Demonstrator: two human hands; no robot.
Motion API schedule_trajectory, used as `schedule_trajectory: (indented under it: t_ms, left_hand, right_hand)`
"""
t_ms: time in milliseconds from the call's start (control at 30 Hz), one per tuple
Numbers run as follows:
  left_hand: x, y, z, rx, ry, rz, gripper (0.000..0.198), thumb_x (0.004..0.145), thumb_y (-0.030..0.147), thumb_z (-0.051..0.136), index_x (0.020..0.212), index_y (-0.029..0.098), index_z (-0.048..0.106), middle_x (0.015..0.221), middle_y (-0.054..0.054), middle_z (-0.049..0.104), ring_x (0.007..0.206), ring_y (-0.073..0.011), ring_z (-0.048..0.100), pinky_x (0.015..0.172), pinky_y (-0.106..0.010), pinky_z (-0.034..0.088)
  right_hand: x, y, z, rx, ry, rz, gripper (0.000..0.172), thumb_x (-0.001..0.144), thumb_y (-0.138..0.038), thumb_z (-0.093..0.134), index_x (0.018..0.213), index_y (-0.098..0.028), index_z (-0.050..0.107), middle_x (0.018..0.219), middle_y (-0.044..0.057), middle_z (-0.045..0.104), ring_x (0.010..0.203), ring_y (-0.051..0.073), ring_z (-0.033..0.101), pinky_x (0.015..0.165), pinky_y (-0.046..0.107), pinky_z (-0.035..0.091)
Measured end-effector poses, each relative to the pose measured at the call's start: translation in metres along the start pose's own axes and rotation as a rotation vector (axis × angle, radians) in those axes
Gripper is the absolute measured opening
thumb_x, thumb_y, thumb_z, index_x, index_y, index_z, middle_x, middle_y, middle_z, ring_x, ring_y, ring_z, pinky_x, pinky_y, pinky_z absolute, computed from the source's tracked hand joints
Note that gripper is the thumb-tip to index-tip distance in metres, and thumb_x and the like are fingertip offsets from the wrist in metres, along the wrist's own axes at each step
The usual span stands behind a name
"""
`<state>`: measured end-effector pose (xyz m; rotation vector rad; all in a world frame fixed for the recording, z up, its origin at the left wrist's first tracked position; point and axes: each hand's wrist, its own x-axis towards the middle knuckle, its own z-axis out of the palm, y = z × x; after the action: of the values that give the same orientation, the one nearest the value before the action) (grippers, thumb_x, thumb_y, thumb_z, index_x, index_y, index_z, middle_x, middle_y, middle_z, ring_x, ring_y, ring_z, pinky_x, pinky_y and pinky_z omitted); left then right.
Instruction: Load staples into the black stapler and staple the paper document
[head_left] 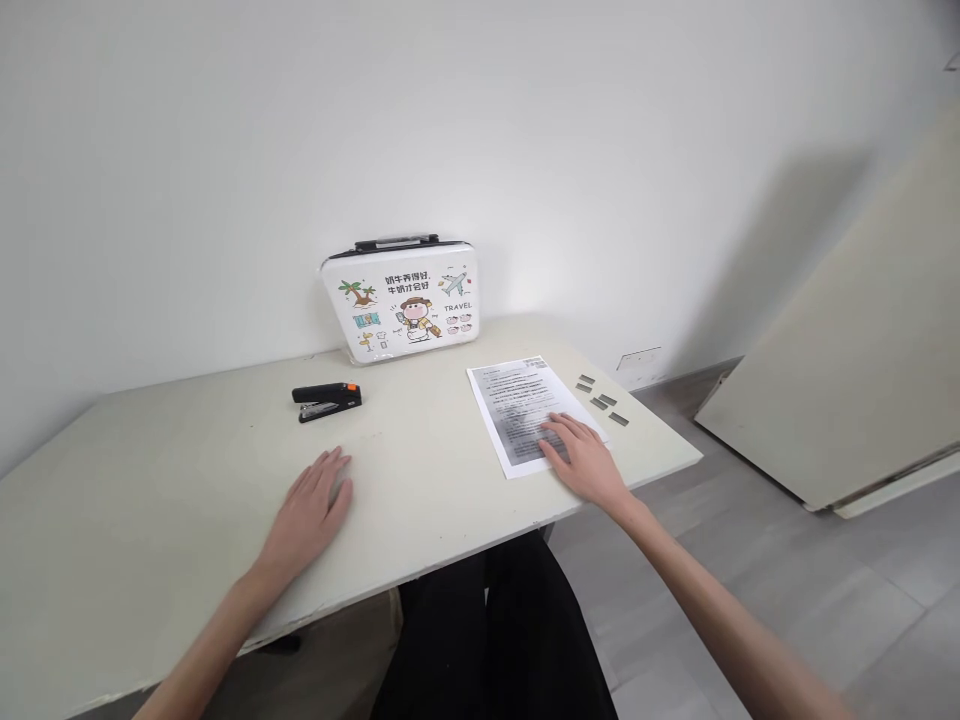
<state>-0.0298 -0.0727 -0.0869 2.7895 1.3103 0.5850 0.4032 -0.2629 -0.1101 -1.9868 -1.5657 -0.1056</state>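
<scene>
My left hand (309, 512) lies flat on the white table (420, 480), fingers stretched out and nothing in it. Beyond its fingertips, apart from them, sits a black stapler (328, 401) with an orange patch on top. My right hand (581, 455) rests with spread fingers on the lower right part of a printed sheet of paper (517, 400), hiding some of the text. To the right of the sheet lie several small grey staple strips (600, 402), not touched by either hand.
A white carrying case (405, 305) with cartoon prints and a black handle leans against the wall behind the table. The table's front edge (450, 560) runs above my legs. A pale panel (840, 350) stands on the floor at the right, near a wall plate (639, 358).
</scene>
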Motion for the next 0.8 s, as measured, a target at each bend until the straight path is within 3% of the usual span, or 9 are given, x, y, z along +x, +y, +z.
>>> schedule_trajectory:
  t_ms: [100, 200, 800]
  left_hand:
    - [-0.027, 0.009, -0.008, 0.010, -0.020, 0.004, 0.060, 0.104, 0.053, 0.032, 0.149, 0.020, 0.052, 0.161, -0.010, 0.049, 0.152, -0.0290, 0.042, 0.127, -0.052, 0.030]
    - [-0.037, 0.015, -0.014, 0.014, -0.024, -0.012, 0.062, 0.104, 0.054, 0.031, 0.149, 0.018, 0.053, 0.161, -0.010, 0.049, 0.152, -0.0294, 0.042, 0.127, -0.053, 0.030]
    - [-0.036, 0.018, -0.015, -0.021, -0.007, -0.051, 0.061, 0.103, 0.054, 0.034, 0.147, 0.018, 0.056, 0.159, -0.010, 0.051, 0.150, -0.0294, 0.044, 0.128, -0.052, 0.031]
  right_hand:
    - [0.000, 0.002, 0.001, -0.001, 0.012, -0.005, 0.041, 0.106, -0.043, 0.045, 0.135, -0.023, 0.064, 0.151, 0.010, 0.060, 0.146, 0.031, 0.048, 0.118, 0.051, 0.040]
    - [0.000, 0.002, 0.002, 0.000, 0.007, 0.001, 0.041, 0.106, -0.043, 0.045, 0.135, -0.023, 0.065, 0.150, 0.010, 0.061, 0.146, 0.030, 0.049, 0.118, 0.052, 0.041]
    - [-0.002, -0.002, 0.000, -0.005, 0.007, 0.001, 0.039, 0.105, -0.040, 0.044, 0.133, -0.024, 0.066, 0.148, 0.009, 0.063, 0.145, 0.029, 0.051, 0.117, 0.050, 0.042]
